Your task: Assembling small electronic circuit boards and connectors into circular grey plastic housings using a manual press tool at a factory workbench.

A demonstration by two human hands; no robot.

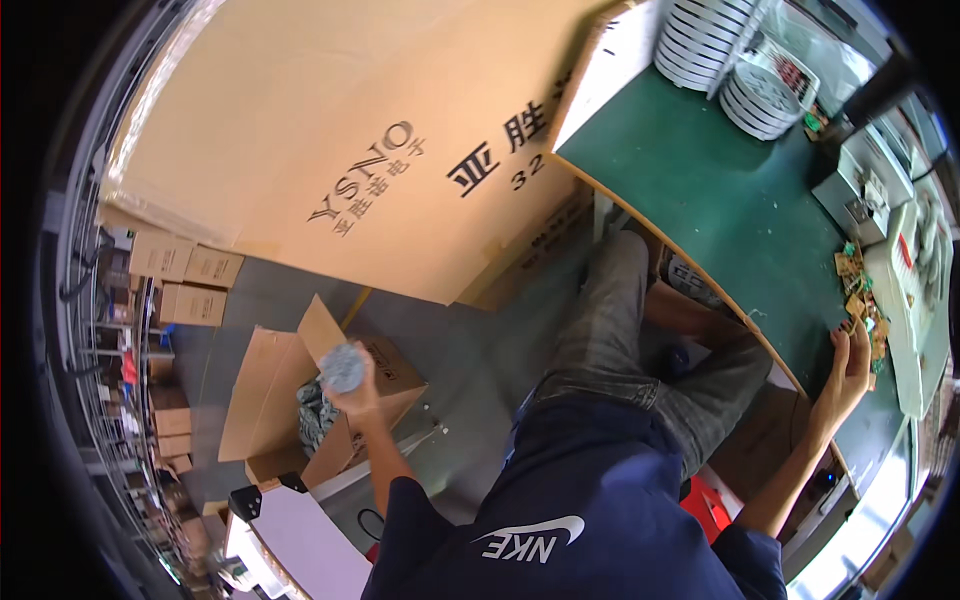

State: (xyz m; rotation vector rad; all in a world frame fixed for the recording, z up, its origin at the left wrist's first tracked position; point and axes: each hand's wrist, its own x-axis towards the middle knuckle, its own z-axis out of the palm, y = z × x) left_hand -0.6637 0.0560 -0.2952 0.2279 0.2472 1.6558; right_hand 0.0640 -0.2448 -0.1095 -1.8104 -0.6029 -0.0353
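On the left, my left hand (360, 392) is closed around a round grey bundle (342, 368) with a speckled end, whose exact kind I cannot make out. It hangs over an open cardboard box (268, 375), inside which more grey pieces (316, 415) lie heaped. Far over on the right, my right hand (850, 365) reaches across the green workbench (700, 185), its fingers drawn together at a row of small brown circuit boards (855, 285) with green parts. What those fingertips pinch is too small to name.
A very large cardboard carton (300, 130) stands ahead on the left. Stacked white round trays (700, 40) and a lower stack (762, 95) are at the bench's far end. A grey metal device (865, 185) and a white tray (905, 300) line its right side. Shelving with cartons (170, 415) runs along the left.
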